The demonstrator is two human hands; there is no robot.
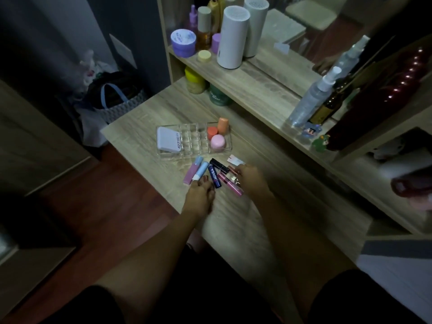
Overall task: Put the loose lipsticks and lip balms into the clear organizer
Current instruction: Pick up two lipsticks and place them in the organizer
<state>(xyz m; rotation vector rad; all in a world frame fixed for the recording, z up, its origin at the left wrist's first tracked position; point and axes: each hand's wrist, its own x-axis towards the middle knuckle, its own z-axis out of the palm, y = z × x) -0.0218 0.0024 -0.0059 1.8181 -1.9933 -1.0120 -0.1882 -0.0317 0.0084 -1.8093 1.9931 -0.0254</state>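
The clear organizer [187,153] lies on the wooden desk; its middle slots hold nothing. A white compact [167,139] fills its left end, and orange tubes [221,127] and a pink jar [218,141] its right end. Just in front lie the loose items: a pink tube [190,173], a light blue balm [200,170], a dark blue Nivea stick [214,177], a black lipstick [219,166] and a pink gloss [231,184]. My left hand [199,195] touches the near end of the light blue balm with its fingertips. My right hand [251,177] covers small tubes at the pile's right; its grip is hidden.
A white card [236,160] lies beside the pile. The raised shelf [257,90] behind carries jars, a white cylinder [232,37], spray bottles [311,99] and small figurines. A mirror stands behind it. A bag [117,99] sits on the floor at the left.
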